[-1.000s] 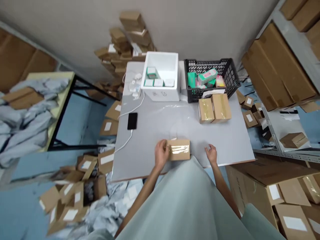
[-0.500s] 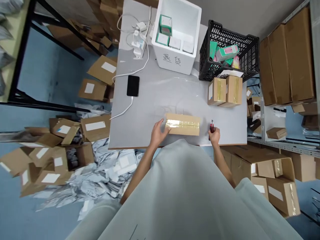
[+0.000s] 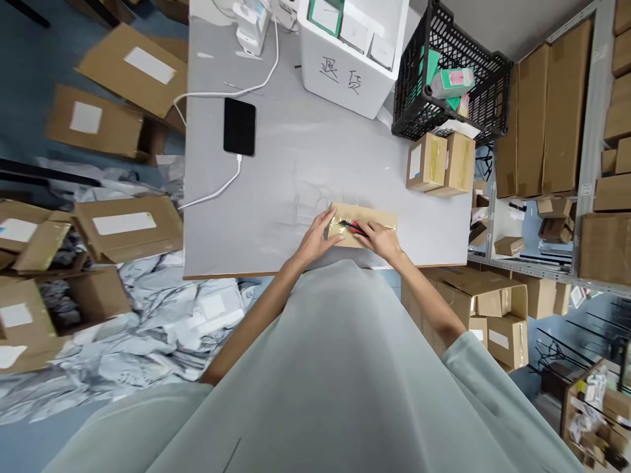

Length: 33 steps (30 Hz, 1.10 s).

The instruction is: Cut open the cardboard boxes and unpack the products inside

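A small cardboard box (image 3: pixel 389 219) with shiny tape along its top lies near the front edge of the table. Its left end is gripped by my left hand (image 3: pixel 318 238), thumb at the near side and fingers at the far side. My right hand (image 3: pixel 382 239) is closed around a red and black utility knife (image 3: pixel 353 227) over the box top. The knife's tip points left along the tape; whether the blade cuts into it I cannot tell.
Two taped cartons (image 3: pixel 428 163) stand at the table's right, before a black crate (image 3: pixel 451 112) of green and pink packages. A white foam bin (image 3: pixel 340 82) is at the back. A black phone-like device (image 3: pixel 239 127) lies left on a white cable. Opened boxes (image 3: pixel 128 223) and grey bags cover the floor.
My right hand has brought the utility knife from the table at the right onto the box. My left hand now grips the box's left end. The view has shifted.
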Available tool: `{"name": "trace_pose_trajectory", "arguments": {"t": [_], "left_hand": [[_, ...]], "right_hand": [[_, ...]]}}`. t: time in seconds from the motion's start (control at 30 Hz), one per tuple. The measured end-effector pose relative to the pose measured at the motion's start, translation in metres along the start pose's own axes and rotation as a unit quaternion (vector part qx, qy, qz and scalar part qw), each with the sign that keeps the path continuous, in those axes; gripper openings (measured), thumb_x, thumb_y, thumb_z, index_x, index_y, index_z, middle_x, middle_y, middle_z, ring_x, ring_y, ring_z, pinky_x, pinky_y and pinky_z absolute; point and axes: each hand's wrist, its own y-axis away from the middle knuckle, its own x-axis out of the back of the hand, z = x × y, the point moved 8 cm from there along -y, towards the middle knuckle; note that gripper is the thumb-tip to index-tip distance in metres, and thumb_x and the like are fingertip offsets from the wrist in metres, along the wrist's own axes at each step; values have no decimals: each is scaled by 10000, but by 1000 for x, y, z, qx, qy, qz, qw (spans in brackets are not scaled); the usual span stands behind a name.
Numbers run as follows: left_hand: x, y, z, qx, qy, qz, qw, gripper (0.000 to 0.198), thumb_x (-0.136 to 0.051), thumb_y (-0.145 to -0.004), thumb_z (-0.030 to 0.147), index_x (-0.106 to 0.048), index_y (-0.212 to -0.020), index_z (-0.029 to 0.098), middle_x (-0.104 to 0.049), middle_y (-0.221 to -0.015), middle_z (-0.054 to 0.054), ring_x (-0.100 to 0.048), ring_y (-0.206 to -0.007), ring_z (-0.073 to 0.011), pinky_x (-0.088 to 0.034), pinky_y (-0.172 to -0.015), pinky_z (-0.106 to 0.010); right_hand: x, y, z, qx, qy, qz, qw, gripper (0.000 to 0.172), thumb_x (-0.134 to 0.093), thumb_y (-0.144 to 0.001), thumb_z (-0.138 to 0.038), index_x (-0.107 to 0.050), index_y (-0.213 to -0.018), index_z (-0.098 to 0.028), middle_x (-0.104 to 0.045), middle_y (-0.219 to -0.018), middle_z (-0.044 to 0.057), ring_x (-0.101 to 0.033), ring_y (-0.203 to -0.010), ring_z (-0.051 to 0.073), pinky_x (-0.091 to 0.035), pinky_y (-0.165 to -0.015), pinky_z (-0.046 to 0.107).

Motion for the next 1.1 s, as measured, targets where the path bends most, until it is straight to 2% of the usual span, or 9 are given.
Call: {"name": "trace_pose_trajectory", "arguments": {"t": [0.13, 0.27, 0.4, 0.53, 0.7, 0.9, 1.0, 1.1], "left_hand": [[-6, -2, -10, -3, 32, 4, 999, 990, -759, -983, 727, -382, -1807, 329, -431, -1800, -163, -438, -1680, -367, -447, -1344, -537], [-9, -4, -16, -8, 52, 14, 999, 991, -783, -965, 719, -406, -1794, 330, -446, -1787, -166, -448, -1672, -372, -456, -1338, -552], [-9, -5, -16, -7, 58, 16, 998, 988, -798, -955, 700, -423, -1786, 316, -444, -1787, -169, -447, -1671, -376, -468, -1330, -556], [-9, -5, -14, -1, 61, 15, 998, 1009, -811, -940, 705, -433, -1780, 293, -459, -1773, -181, -458, -1658, -383, -468, -1328, -564], [-8, -6, -12, 3, 67, 10, 998, 1020, -819, -935, 709, -425, -1784, 303, -448, -1776, -183, -449, -1660, -381, -508, -1293, -547], [-8, -6, -14, 12, 59, 6, 998, 1002, -829, -936, 697, -439, -1775, 313, -445, -1772, -187, -443, -1660, -391, -560, -1240, -533], [-7, -7, -13, 9, 62, 6, 998, 1005, -837, -934, 671, -436, -1775, 295, -446, -1772, -197, -460, -1648, -388, -567, -1230, -522], [-6, -7, -13, 12, 54, 6, 998, 1001, -821, -942, 642, -421, -1781, 272, -446, -1777, -202, -479, -1635, -380, -561, -1238, -516]], "right_hand": [[5, -11, -21, 32, 56, -56, 996, 622, -253, -1254, -550, -466, -1769, -275, -749, -1410, 168, -720, -1231, 260, -499, -853, 293], [6, -13, -25, 27, 79, -73, 994, 625, -217, -1258, -519, -423, -1794, -273, -728, -1444, 176, -698, -1243, 258, -510, -873, 306], [4, -13, -25, 29, 95, -60, 993, 584, -274, -1262, -440, -403, -1804, -264, -731, -1424, 176, -698, -1227, 261, -528, -868, 318], [2, -11, -26, 48, 106, -48, 992, 568, -331, -1233, -258, -402, -1797, -260, -740, -1385, 168, -701, -1185, 264, -548, -855, 334], [11, -6, -35, 61, 114, -48, 990, 613, -344, -1178, -146, -404, -1781, -234, -734, -1366, 179, -674, -1175, 284, -566, -874, 368], [20, -1, -56, 73, 120, -37, 989, 634, -206, -1169, -111, -398, -1770, -170, -722, -1396, 206, -651, -1225, 310, -561, -927, 420], [20, -1, -67, 85, 114, -27, 989, 640, -161, -1155, -105, -415, -1742, -111, -724, -1384, 234, -651, -1206, 327, -569, -909, 444], [21, -1, -73, 96, 107, -8, 990, 622, -180, -1147, -128, -423, -1719, -103, -714, -1397, 249, -658, -1165, 341, -579, -867, 465]]}}
